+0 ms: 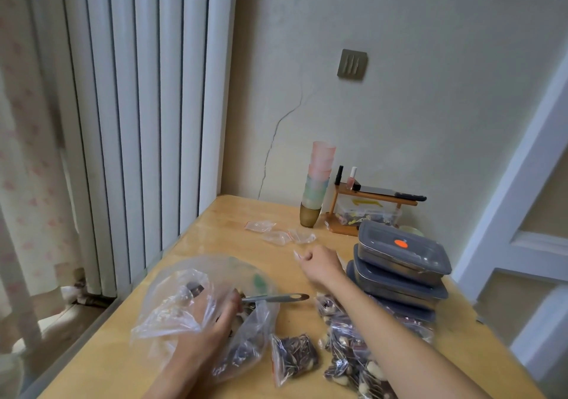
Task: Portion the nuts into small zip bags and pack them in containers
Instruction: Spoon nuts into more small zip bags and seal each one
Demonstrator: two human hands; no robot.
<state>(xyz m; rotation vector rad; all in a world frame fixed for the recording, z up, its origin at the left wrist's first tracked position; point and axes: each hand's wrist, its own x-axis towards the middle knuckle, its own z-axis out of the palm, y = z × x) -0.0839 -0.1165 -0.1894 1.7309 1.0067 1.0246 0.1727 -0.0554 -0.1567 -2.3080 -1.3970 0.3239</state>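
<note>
A big clear plastic bag of mixed nuts (184, 300) lies on the wooden table (233, 220). My left hand (212, 325) grips its crumpled edge, and a metal spoon handle (276, 298) sticks out of the bag to the right. My right hand (322, 263) is farther back with its fingers curled, pinching a small empty zip bag (297, 254) at the fingertips. Filled small zip bags of nuts (293, 357) lie in front, several more under my right forearm (344, 349). A few empty zip bags (289, 235) lie farther back. Three stacked grey lidded containers (402, 263) stand on the right.
A stack of coloured plastic cups (318, 186) stands at the back by the wall, beside a small wooden shelf (368, 211) with bottles, a phone and a clear box. A white radiator (138, 121) runs along the table's left side.
</note>
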